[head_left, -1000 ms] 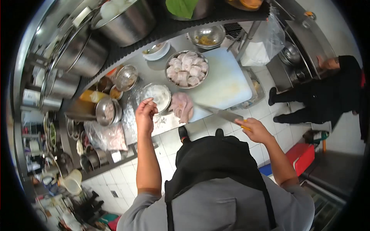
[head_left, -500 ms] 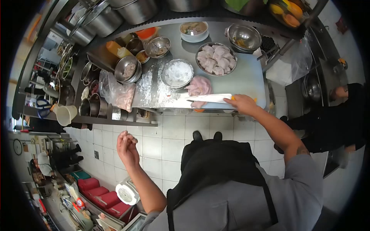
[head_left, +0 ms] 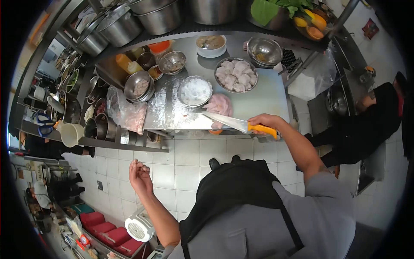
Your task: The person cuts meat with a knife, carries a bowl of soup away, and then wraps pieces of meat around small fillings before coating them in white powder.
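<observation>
My right hand (head_left: 267, 122) grips the orange handle of a large knife (head_left: 228, 121), whose blade points left over the counter's front edge. Just behind the blade lies a pile of pink raw meat (head_left: 218, 105). A bowl of white flour (head_left: 195, 91) is to its left, with flour scattered on the steel counter (head_left: 166, 116). Behind the meat stands a bowl of pale, rounded meat pieces (head_left: 236, 75), partly on the cutting board (head_left: 271, 97). Over the floor, away from the counter, my left hand (head_left: 140, 175) is raised with its fingers curled; nothing is visible in it.
A plastic bag of meat (head_left: 129, 114) lies at the counter's left. Metal bowls (head_left: 139, 86) and a white bowl (head_left: 211, 45) stand farther back. Pots (head_left: 157, 17) line the overhead shelf. A person in black (head_left: 366, 125) is at the right.
The knife has turned so its flat blade and whole orange handle show, and its tip sits slightly lower left. My left hand stays raised, its fingers a little more curled. The view has shifted.
</observation>
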The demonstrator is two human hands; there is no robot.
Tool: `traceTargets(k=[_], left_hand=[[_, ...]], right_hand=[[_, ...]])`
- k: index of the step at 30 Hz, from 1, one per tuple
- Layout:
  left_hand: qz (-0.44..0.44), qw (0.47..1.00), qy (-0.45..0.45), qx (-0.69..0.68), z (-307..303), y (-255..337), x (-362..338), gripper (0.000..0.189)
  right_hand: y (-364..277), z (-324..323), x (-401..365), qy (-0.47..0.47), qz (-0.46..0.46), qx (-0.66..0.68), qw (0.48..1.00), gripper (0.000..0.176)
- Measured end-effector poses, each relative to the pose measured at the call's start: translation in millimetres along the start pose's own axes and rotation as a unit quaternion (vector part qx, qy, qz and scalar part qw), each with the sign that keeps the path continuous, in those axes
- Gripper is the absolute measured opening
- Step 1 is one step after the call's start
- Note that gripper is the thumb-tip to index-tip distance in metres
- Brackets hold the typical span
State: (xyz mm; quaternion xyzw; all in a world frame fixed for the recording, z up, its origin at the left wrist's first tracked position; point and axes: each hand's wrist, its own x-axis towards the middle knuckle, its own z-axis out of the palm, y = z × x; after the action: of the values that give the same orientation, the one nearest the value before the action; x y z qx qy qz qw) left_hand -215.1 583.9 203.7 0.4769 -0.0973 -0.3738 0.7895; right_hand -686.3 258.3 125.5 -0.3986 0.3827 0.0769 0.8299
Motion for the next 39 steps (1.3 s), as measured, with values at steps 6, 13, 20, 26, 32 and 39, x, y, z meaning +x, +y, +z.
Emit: traceTargets(k=[6, 13, 20, 26, 32, 39], left_hand=[[-0.031, 0.999, -0.038, 0.014, -2, -10, 26, 0.023], [-0.104, 0.990, 0.076, 0.049, -79, -44, 6, 0.024], [-0.127, 0.989, 0.038, 0.063, -84, -55, 45, 0.024], [-0.054, 0.994, 0.079, 0.061, -75, -25, 30, 0.023], [-0.090, 0.982, 0.164, 0.028, -137, -50, -22, 0.022], [-0.101, 0.964, 0.246, 0.020, -182, -67, -58, 0.022]], right_hand=[[41, -45, -81, 0.059, -0.004, -0.083, 0.995, 0.025], [90, -13, -159, 0.497, -0.162, -0.147, 0.840, 0.035], [64, -39, -1, 0.708, -0.101, -0.428, 0.553, 0.044], [8, 17, 44, 0.606, -0.277, -0.560, 0.492, 0.042], [-28, 72, 148, 0.463, -0.270, -0.607, 0.587, 0.014], [-67, 67, 120, 0.371, -0.201, -0.694, 0.584, 0.012]])
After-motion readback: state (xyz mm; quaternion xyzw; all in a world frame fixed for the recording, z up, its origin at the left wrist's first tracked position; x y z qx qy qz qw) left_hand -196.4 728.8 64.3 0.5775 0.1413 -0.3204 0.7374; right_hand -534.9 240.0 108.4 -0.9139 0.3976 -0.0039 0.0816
